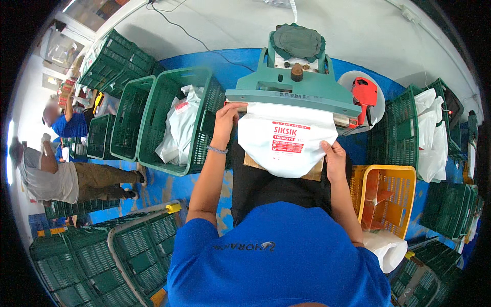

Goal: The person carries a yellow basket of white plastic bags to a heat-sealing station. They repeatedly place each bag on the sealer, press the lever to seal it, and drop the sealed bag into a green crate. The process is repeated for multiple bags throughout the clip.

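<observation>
A white plastic bag with red printing hangs in front of me, its upper edge at the jaw of a green bag-sealing machine. My left hand is at the bag's upper left corner, fingertips pinched close under the machine's bar. Lower down on the right side, my right hand grips the bag's edge between thumb and fingers. The bag looks full and bulges toward my lap. Whether its top edge lies inside the jaw is hidden by the bar.
A green crate with white bags stands left of the machine; another green crate with white bags stands right. A yellow crate is by my right arm. A red handheld tool lies beside the machine. Two people are at far left.
</observation>
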Motion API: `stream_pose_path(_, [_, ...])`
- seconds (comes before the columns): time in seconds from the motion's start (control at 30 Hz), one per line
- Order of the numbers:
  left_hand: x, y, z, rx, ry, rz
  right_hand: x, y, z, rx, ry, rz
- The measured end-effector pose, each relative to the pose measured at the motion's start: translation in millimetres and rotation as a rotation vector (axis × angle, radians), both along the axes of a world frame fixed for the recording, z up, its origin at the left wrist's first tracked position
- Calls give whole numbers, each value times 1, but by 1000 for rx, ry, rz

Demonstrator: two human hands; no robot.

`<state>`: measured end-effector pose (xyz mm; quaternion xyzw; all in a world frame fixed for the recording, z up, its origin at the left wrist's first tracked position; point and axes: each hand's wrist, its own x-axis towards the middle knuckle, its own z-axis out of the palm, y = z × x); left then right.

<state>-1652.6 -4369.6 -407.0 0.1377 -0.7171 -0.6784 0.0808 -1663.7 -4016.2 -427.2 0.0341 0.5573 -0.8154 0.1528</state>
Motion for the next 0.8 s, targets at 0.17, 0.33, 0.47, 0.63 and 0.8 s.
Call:
stream_pose_path(0.17, [26,18,-4,388,-356,285,0,3,0,35,-21,25])
stream_pose_path(0.33, [5,25,-7,746,-268,28,1,6,1,33,-11,73])
stream_pose_path(0.47, [-13,16,7,582,-258,-35,3,6,0,28,8,51])
stream_pose_path(0.63, [-16,36,43,195,-166,28,4,4,-2,2,-24,15])
stream_pose_path(0.8, [9,27,74,-510,-77,-244,6,9,0,30,-22,63])
